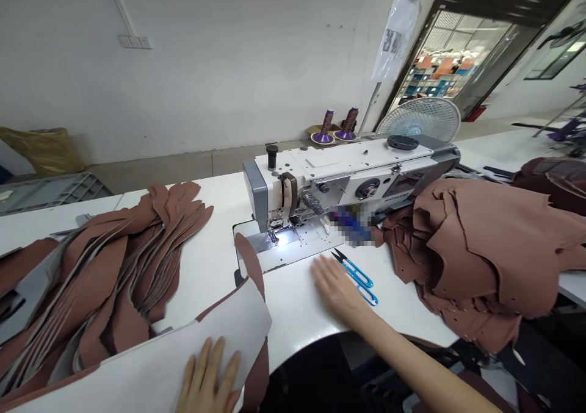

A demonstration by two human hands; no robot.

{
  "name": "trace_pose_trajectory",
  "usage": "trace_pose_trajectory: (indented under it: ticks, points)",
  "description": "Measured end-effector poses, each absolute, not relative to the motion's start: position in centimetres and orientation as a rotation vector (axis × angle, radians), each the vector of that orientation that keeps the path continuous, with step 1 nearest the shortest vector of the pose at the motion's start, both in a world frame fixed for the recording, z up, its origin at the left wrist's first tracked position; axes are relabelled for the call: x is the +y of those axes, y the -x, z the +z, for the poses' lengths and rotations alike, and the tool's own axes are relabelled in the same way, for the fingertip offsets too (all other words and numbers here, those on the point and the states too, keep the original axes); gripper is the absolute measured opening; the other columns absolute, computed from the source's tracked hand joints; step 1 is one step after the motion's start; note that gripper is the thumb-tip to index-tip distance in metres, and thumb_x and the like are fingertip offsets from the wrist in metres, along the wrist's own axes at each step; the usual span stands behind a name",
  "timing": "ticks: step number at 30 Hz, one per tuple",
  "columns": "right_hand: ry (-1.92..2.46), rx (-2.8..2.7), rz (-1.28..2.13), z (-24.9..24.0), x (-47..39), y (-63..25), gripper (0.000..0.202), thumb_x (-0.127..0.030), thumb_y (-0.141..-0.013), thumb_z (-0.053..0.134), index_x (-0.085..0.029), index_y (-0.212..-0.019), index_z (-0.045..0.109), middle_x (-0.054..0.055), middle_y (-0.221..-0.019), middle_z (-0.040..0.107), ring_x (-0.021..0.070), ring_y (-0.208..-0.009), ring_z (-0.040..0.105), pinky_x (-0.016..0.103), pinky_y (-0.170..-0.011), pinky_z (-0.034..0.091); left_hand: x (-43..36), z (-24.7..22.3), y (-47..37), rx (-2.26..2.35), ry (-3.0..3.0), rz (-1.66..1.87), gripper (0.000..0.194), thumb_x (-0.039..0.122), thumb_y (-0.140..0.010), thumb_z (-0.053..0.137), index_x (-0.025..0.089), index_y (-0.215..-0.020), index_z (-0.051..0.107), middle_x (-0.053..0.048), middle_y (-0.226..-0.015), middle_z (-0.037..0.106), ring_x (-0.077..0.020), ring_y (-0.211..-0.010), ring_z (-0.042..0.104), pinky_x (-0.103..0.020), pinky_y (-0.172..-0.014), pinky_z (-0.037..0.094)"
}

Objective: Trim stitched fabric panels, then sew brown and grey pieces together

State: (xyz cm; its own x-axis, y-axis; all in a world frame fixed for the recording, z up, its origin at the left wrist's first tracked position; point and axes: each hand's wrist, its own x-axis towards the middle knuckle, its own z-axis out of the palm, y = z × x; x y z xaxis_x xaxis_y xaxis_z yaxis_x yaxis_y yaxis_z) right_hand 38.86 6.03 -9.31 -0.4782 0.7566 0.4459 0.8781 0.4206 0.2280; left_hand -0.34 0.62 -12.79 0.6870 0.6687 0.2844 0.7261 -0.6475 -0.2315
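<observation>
My left hand (209,376) lies flat, fingers spread, on the pale backing of a large brown leather-like piece (183,358). One narrow brown end of that piece reaches up to the front corner of the sewing machine (339,175) bed. Over the white tabletop, my right hand (334,285) is slightly blurred, its fingers stretched out and nothing seen in them. Just right of it lie blue-handled thread snips (361,279), blades pointing to the machine. A lamp lights the presser foot (273,236), which stands apart from both hands.
Layered brown pieces (119,260) cover the table's left side. Another brown stack (485,242) hangs over the right edge. Behind the machine stand two thread cones (326,126) and a white fan (421,119). A grey crate (55,192) is at far left.
</observation>
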Motion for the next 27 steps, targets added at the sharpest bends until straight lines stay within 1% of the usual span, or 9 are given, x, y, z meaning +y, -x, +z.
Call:
trace_pose_trajectory:
  ticks: [4,8,11,13,15,18,22,25,27]
  points:
    - [0.777,-2.82,-0.52,-6.6,8.5,-33.1,0.035,-0.011,-0.095,0.038,-0.002,-0.126,0.052,0.019,-0.134,0.05,0.029,-0.127,0.044,0.043,-0.104,0.039,0.4,-10.7,-1.9,-1.107,2.625,-0.107,0.066,0.009,-0.077,0.052,0.041,-0.134,0.046,-0.008,-0.126,0.061,-0.0331,-0.116,0.056,-0.041,-0.087,0.05]
    - [0.474,-2.951,-0.566,-5.2,13.6,-29.6,0.035,-0.014,-0.097,0.035,-0.001,-0.123,0.054,0.019,-0.135,0.049,0.0268,-0.124,0.047,0.04,-0.102,0.039,2.7,-7.9,-3.7,-1.363,2.695,0.088,0.059,0.002,-0.078,0.042,0.034,-0.125,0.058,-0.008,-0.108,0.068,-0.0259,-0.099,0.064,-0.031,-0.071,0.054]
    - [0.421,-2.998,-0.555,-5.4,16.5,-28.4,0.034,-0.015,-0.097,0.035,-0.004,-0.121,0.056,0.016,-0.134,0.05,0.0241,-0.121,0.049,0.038,-0.101,0.04,6.5,-4.7,-2.6,-1.789,2.767,-0.045,0.051,0.006,-0.084,0.034,0.027,-0.123,0.058,-0.004,-0.106,0.069,-0.0179,-0.093,0.065,-0.024,-0.074,0.053]
    - [0.409,-2.983,-0.563,-5.9,17.2,-27.7,0.034,-0.014,-0.096,0.035,-0.002,-0.121,0.055,0.018,-0.13,0.053,0.0246,-0.117,0.053,0.038,-0.097,0.043,9.1,-2.2,-1.8,-2.145,2.584,-0.155,0.045,0.014,-0.088,0.031,0.02,-0.128,0.051,-0.006,-0.108,0.068,-0.0182,-0.089,0.067,-0.025,-0.076,0.053]
    - [0.44,-2.932,-0.612,-6.4,16.6,-26.8,0.035,-0.011,-0.095,0.035,0.003,-0.12,0.054,0.024,-0.125,0.055,0.028,-0.111,0.057,0.041,-0.091,0.046,10.9,-0.3,-2.0,-2.28,2.351,-0.084,0.048,0.019,-0.091,0.027,0.015,-0.137,0.039,-0.008,-0.107,0.068,-0.0205,-0.078,0.067,-0.028,-0.069,0.053]
    - [0.598,-2.829,-0.719,-7.4,14.4,-25.3,0.036,-0.009,-0.092,0.036,0.01,-0.117,0.053,0.031,-0.118,0.057,0.0346,-0.104,0.061,0.048,-0.083,0.048,12.1,0.2,-5.0,-2.007,2.336,0.248,0.059,0.005,-0.088,0.021,0.017,-0.146,0.027,-0.012,-0.103,0.064,-0.0209,-0.072,0.066,-0.03,-0.063,0.052]
    - [0.799,-2.718,-0.783,-8.0,11.0,-24.3,0.033,-0.009,-0.088,0.04,0.01,-0.109,0.058,0.033,-0.105,0.062,0.0389,-0.098,0.063,0.053,-0.077,0.049,12.9,-2.5,-10.8,-1.68,2.566,0.454,0.062,0.004,-0.088,0.024,0.024,-0.146,0.028,-0.016,-0.103,0.057,-0.0225,-0.075,0.067,-0.032,-0.063,0.052]
    - [0.873,-2.631,-0.73,-7.8,9.6,-25.1,0.029,-0.007,-0.087,0.041,0.004,-0.104,0.062,0.026,-0.099,0.066,0.0353,-0.095,0.064,0.052,-0.081,0.05,14.0,-3.3,-13.4,-1.69,2.706,0.505,0.061,0.007,-0.088,0.025,0.026,-0.146,0.028,-0.019,-0.113,0.053,-0.023,-0.078,0.067,-0.035,-0.069,0.052]
    - [0.895,-2.591,-0.62,-7.6,9.3,-26.2,0.03,-0.006,-0.088,0.039,0.003,-0.106,0.061,0.024,-0.101,0.066,0.0297,-0.093,0.064,0.045,-0.083,0.051,15.0,-2.9,-14.2,-1.705,2.769,0.546,0.06,0.008,-0.087,0.026,0.023,-0.145,0.03,-0.019,-0.114,0.053,-0.0245,-0.082,0.067,-0.037,-0.073,0.052]
